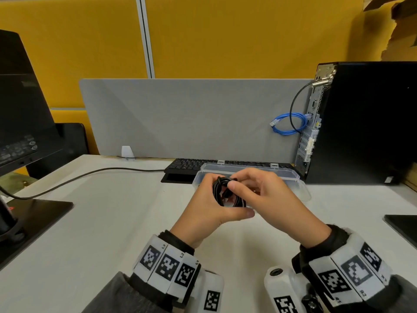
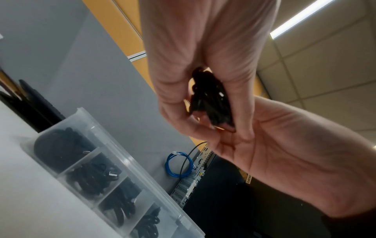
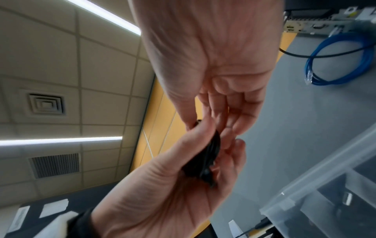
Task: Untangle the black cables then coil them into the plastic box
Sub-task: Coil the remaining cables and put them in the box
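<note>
A small coil of black cable [image 1: 222, 192] is held above the desk, just in front of the clear plastic box [image 1: 300, 188]. My left hand [image 1: 209, 206] grips the coil [image 2: 211, 101] between thumb and curled fingers. From the other side my right hand [image 1: 255, 190] pinches the coil's top with thumb and forefinger; in the right wrist view the cable [image 3: 205, 162] lies across the left palm. The plastic box [image 2: 130, 162] has several compartments, each with coiled black cables [image 2: 91, 175] inside. Its lid stands open behind it.
A black keyboard [image 1: 187, 164] lies behind the box. A black computer tower [image 1: 365, 123] stands at the right with a blue network cable [image 1: 288, 123] hanging from its back. A monitor [image 1: 20, 105] and its base [image 1: 38, 213] fill the left; a black cord [image 1: 90, 173] crosses the desk.
</note>
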